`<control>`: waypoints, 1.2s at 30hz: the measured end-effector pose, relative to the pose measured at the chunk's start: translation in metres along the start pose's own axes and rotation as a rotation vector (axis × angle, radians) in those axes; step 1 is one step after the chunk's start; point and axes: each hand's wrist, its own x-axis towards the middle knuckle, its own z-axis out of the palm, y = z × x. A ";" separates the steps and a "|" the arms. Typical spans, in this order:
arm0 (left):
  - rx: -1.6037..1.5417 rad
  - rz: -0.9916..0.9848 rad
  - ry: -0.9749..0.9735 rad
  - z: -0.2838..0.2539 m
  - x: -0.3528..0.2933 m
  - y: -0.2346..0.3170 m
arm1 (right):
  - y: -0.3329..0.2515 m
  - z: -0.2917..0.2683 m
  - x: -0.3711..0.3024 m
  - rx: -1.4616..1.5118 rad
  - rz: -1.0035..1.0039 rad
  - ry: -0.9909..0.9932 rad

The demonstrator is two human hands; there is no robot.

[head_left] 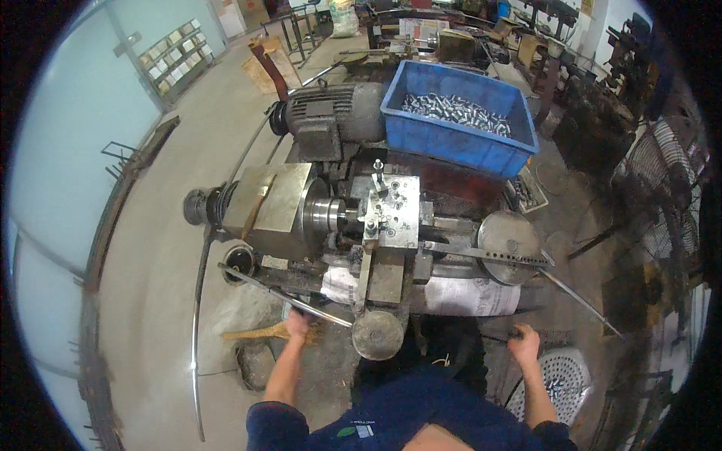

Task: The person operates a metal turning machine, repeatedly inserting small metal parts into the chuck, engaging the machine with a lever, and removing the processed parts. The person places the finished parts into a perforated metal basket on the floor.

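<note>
My left hand (298, 326) is below a slanting steel lever (320, 310), beside a straw brush (259, 332). Its fingers look curled at something dark that I cannot make out. On the right, my right hand (524, 346) is closed at the end of a dark, thin piece (496, 337) that I cannot name. Ahead of me stands a small lathe, with its chuck (325, 214) at the left and a tool block (398, 210) on its slide. Round steel discs (377, 335) sit at the front and right (510, 244) of the machine.
Behind the lathe, a blue crate (459, 146) holds many small metal parts, next to a ribbed motor (331, 113). A perforated pan (568, 376) with shiny parts lies by my right forearm. A long rod (197, 338) stands out at the left. A fan (662, 173) is at the right.
</note>
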 end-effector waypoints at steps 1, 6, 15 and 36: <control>0.124 0.078 -0.255 -0.018 0.015 -0.024 | -0.011 -0.001 0.007 0.032 -0.017 -0.013; 0.569 0.205 -0.511 -0.079 0.036 0.007 | -0.042 -0.039 0.045 0.025 -0.182 0.004; 0.019 -0.006 -0.460 -0.164 0.026 -0.015 | -0.229 -0.052 0.157 0.229 -0.601 -0.059; 0.512 -0.509 0.136 -0.339 0.024 -0.103 | -0.436 0.077 0.207 -0.099 -0.914 -0.360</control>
